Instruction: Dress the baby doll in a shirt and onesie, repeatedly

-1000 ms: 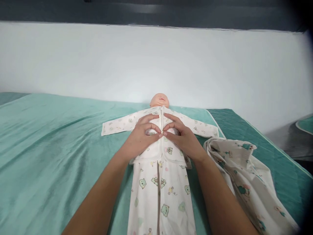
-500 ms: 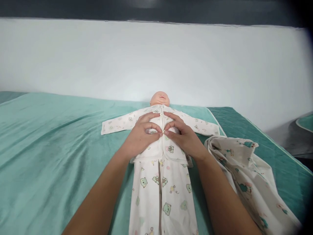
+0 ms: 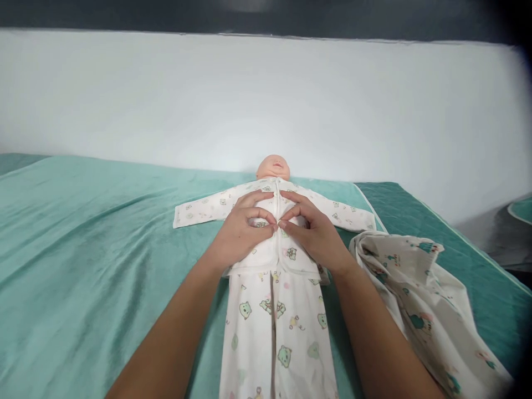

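Observation:
A baby doll (image 3: 272, 166) lies on its back on a teal sheet (image 3: 91, 244), dressed in a white printed shirt (image 3: 332, 213) and matching trousers (image 3: 278, 332). Its sleeves stretch out to both sides. My left hand (image 3: 241, 230) and my right hand (image 3: 311, 230) rest on the doll's chest. Thumb and forefinger of each hand pinch the shirt's front edges together at the centre seam.
A crumpled white cloth with green animal prints (image 3: 419, 293) lies at the doll's right side. A white wall (image 3: 266, 100) stands behind the bed. The bed's right edge (image 3: 465, 244) drops away to a dark floor.
My fingertips have drawn slightly closer together at the shirt's centre seam. The view has shifted a little; the doll has not moved.

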`<state>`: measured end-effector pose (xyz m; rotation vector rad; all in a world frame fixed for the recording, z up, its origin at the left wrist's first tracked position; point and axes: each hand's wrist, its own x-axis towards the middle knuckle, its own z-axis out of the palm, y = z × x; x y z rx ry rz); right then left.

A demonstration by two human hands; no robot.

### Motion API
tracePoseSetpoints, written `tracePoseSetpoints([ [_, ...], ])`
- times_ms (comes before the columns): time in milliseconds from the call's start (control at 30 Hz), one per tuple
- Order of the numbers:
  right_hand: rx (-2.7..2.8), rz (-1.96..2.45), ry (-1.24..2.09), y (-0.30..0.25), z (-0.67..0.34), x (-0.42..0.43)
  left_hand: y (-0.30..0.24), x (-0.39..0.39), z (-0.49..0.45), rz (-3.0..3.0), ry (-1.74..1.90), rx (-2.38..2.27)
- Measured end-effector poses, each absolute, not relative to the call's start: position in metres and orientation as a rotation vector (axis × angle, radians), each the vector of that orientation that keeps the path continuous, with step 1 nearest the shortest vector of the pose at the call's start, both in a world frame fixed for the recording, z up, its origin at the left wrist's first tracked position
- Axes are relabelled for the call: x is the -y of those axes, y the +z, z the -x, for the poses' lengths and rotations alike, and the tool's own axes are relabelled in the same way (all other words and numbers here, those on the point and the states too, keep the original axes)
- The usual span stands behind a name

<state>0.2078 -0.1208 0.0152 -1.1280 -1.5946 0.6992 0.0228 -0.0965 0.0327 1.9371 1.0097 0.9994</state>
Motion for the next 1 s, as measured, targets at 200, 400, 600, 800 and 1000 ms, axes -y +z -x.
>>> tracePoseSetpoints([
  [200, 1.604, 1.066, 0.672, 0.0130, -0.2075, 0.1210, 0.0349, 0.0977, -0.0226, -1.937, 0.994, -0.992],
  [400, 1.601, 1.032, 0.742, 0.0122, -0.2116, 0.1192, 0.0349, 0.0949, -0.0196, -1.915, 0.976, -0.964],
  [600, 1.663, 1.074, 0.724, 0.0156, -0.2112, 0.1208, 0.0325, 0.0953, -0.0212, -2.046, 0.977, -1.024],
  [800, 1.668, 1.108, 0.718, 0.0148, -0.2091, 0.1215, 0.0294, 0.0969, -0.0255, -2.038, 1.018, -1.058],
  [1000, 1.384, 1.009, 0.899, 0.0129, -0.2038, 0.1203, 0.0318, 0.0992, -0.0263, -1.973, 1.040, -1.062],
])
